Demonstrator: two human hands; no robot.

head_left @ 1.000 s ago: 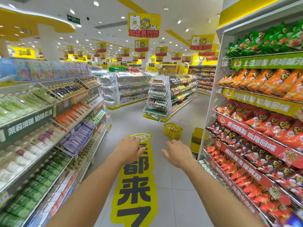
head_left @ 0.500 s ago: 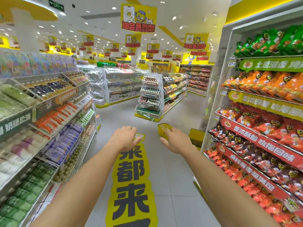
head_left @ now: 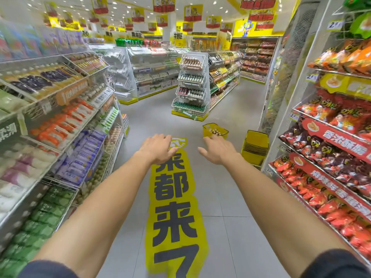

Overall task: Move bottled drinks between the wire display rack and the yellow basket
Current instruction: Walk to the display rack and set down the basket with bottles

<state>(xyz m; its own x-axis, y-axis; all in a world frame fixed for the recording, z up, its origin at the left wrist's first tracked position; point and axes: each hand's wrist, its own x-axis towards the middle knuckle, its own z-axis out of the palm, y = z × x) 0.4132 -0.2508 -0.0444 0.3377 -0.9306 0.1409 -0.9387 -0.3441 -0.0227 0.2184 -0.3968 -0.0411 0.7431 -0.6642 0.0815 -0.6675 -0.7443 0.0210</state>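
A yellow basket (head_left: 206,131) stands on the grey floor ahead, with several small bottles (head_left: 214,131) inside it. Beyond it rises the white wire display rack (head_left: 190,88), four tilted tiers filled with bottled drinks. My left hand (head_left: 157,148) and my right hand (head_left: 215,150) are stretched out in front of me, palms down, fingers loosely spread, holding nothing. My right hand overlaps the basket's near edge in the view but is well short of it.
Shelves of packaged snacks line the aisle on the left (head_left: 60,121) and right (head_left: 331,147). A stack of yellow baskets (head_left: 255,147) sits by the right shelf's end. A yellow floor sticker (head_left: 174,217) runs down the aisle.
The view has advanced down the aisle, so the basket and wire rack look nearer. Both hands stay stretched out and empty.
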